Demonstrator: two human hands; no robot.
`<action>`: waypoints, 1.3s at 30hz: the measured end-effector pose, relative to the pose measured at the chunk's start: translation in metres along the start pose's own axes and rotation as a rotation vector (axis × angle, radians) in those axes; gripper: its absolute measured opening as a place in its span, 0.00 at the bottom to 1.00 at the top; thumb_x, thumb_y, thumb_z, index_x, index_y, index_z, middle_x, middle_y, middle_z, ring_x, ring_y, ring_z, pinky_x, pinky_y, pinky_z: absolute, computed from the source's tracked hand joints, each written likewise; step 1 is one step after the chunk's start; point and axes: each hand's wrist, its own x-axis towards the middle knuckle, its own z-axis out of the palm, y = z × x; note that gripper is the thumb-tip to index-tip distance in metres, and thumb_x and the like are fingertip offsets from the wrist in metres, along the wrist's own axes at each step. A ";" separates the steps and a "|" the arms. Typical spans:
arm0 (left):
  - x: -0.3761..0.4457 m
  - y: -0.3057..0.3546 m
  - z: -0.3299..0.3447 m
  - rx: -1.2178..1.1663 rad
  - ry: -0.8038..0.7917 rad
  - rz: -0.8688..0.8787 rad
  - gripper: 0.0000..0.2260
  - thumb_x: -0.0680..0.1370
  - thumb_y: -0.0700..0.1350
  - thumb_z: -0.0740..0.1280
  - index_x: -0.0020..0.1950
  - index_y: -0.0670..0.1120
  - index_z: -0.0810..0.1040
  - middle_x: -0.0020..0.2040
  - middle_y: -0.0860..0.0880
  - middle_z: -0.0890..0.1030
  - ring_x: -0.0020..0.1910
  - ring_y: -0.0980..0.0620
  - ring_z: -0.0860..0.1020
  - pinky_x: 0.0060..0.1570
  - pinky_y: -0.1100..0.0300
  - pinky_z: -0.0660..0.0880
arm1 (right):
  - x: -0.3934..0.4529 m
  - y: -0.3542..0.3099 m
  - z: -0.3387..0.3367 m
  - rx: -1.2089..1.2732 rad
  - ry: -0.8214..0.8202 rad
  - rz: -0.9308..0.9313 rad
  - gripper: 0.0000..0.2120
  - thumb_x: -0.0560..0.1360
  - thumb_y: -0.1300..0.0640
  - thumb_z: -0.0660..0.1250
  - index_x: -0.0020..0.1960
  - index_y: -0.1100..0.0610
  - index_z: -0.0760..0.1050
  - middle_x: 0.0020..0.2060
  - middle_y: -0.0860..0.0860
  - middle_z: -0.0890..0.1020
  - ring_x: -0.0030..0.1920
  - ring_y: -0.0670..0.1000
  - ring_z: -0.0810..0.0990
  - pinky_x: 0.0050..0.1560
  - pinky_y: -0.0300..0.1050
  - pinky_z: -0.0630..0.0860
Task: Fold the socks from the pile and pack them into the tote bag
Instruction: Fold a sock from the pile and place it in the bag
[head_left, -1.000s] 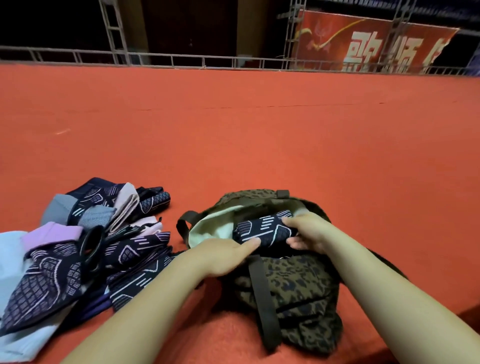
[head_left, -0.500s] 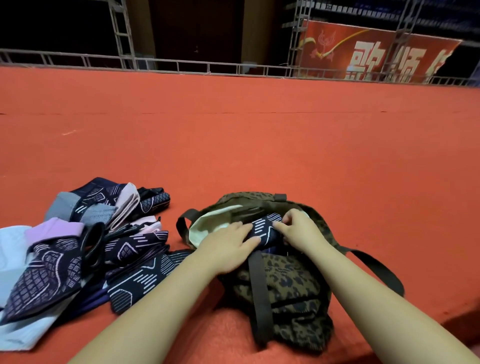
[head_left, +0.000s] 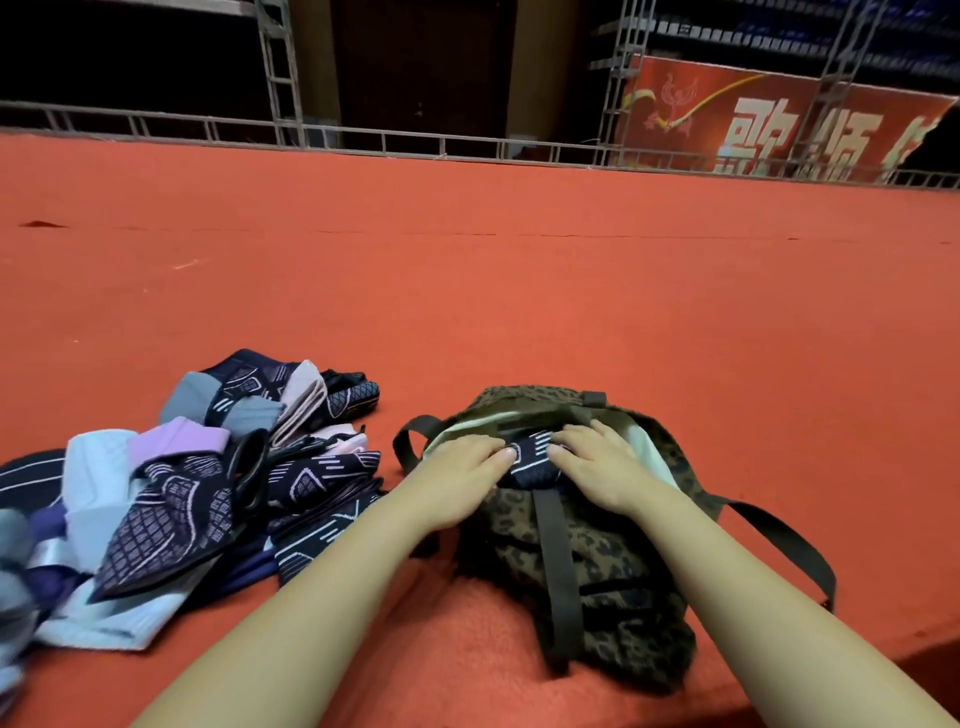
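A camouflage tote bag (head_left: 618, 577) with a pale lining lies on the red carpet, its mouth facing away from me. A folded dark sock with white line patterns (head_left: 532, 460) sits in that mouth, half inside. My left hand (head_left: 460, 480) lies flat on the sock's left end, and my right hand (head_left: 605, 467) presses on its right end with the fingers stretched over it. The sock pile (head_left: 197, 499), dark patterned socks mixed with pale blue, lilac and grey ones, lies to the left of the bag.
The red carpet (head_left: 519, 291) stretches far ahead to a metal railing (head_left: 363, 140) and a red banner (head_left: 769, 124). One bag strap (head_left: 789, 551) loops out to the right. The carpet's near edge drops away at the lower right.
Both hands have closed in over the dark sock and pushed it deeper into the bag's mouth; less of the sock shows now. The camera has tilted up a little.
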 end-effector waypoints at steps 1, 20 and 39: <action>-0.013 -0.006 -0.008 -0.036 0.042 0.001 0.19 0.82 0.53 0.54 0.67 0.46 0.73 0.67 0.51 0.73 0.67 0.54 0.68 0.65 0.59 0.62 | -0.003 -0.007 -0.002 0.045 0.079 -0.020 0.20 0.80 0.45 0.55 0.69 0.50 0.69 0.70 0.48 0.70 0.75 0.55 0.57 0.73 0.52 0.55; -0.192 -0.173 -0.070 -0.572 0.436 -0.407 0.08 0.79 0.42 0.64 0.41 0.48 0.77 0.30 0.53 0.79 0.26 0.61 0.73 0.24 0.69 0.66 | -0.026 -0.236 0.125 0.821 -0.145 -0.136 0.06 0.76 0.51 0.66 0.42 0.51 0.75 0.37 0.48 0.79 0.37 0.47 0.76 0.38 0.41 0.71; -0.180 -0.187 -0.087 -0.630 0.626 -0.250 0.20 0.71 0.53 0.71 0.60 0.51 0.72 0.54 0.55 0.75 0.55 0.59 0.73 0.54 0.71 0.67 | -0.049 -0.256 0.109 1.793 -0.394 -0.145 0.17 0.56 0.61 0.68 0.44 0.62 0.81 0.40 0.59 0.83 0.39 0.56 0.82 0.42 0.46 0.79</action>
